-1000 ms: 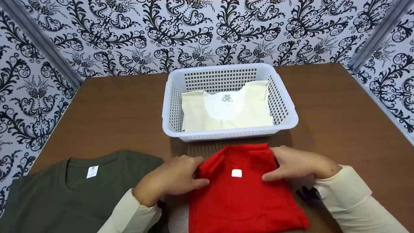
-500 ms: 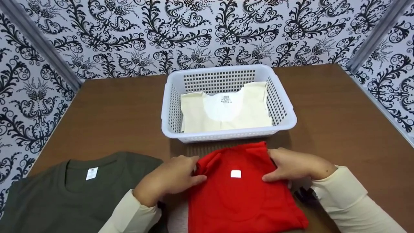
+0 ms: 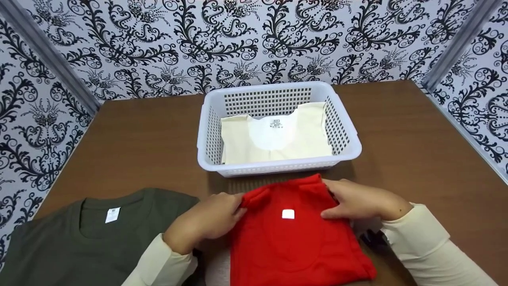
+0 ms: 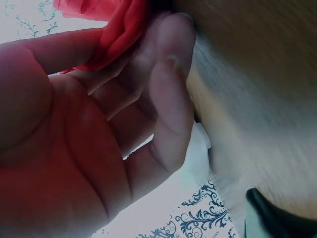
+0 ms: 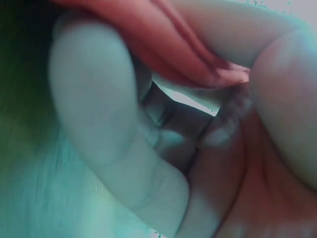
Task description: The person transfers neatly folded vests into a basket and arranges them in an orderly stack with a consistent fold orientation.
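Note:
A folded red shirt [image 3: 293, 246] with a white neck label lies in front of me, its upper edge raised. My left hand [image 3: 210, 218] pinches its left edge between thumb and fingers; in the left wrist view, red cloth [image 4: 121, 37] sits in the crook of the thumb. On the opposite side my right hand [image 3: 357, 198] grips the right edge, thumb on top. Curled fingers [image 5: 94, 99] go under the cloth in the right wrist view. To the left, partly behind my left arm, lies a dark green shirt [image 3: 115, 246] with a white label.
Just beyond the red shirt stands a white plastic basket [image 3: 200, 135] with a folded cream shirt [image 3: 242, 139] in it. The brown wooden table [image 3: 151, 139] is bounded by patterned walls [image 3: 222, 47] at the back and sides.
The red shirt's upper edge shifts slightly left and its left fold lies smoother. My left thumb has drawn in against the cloth. The right hand moves slightly left.

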Demonstrator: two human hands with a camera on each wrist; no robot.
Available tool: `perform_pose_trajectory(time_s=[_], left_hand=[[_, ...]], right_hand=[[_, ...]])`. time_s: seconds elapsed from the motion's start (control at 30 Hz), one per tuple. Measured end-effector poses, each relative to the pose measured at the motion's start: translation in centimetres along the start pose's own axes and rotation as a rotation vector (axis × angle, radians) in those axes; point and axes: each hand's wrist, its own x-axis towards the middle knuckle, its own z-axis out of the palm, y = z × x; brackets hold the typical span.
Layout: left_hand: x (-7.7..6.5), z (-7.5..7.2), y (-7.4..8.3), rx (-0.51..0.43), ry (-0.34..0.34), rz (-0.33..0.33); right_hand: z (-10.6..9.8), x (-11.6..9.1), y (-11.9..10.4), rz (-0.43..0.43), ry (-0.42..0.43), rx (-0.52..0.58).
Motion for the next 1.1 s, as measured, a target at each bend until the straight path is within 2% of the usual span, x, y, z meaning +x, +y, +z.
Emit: perform_pose_trajectory(time_s=[0.23,0.37,0.57,0.77,0.93,1.1], left_hand=[[0.01,-0.01,-0.07,-0.036,-0.014,0.042],[-0.07,-0.12,0.04,-0.052,-0.052,0.022],[-0.20,0.03,0.13,0.013,-0.070,0.017],[-0.17,0.48,0.19,0.051,-0.101,0.011],[-0.07,0.68,0.16,0.090,-0.099,0.053],[-0.01,0.69,0.18,0.060,-0.121,0.055]], right_hand=[[0.10,0.13,0.07,-0.019,0.025,0.041],[0.23,0.16,0.22,-0.004,0.016,0.015],[0.42,0.29,0.25,-0.002,-0.026,-0.048],[0.75,0.52,0.08,0.021,-0.049,-0.051],[0.90,0.61,-0.11,0.057,-0.059,-0.067],[0.78,0.54,-0.61,0.064,-0.063,-0.089]])
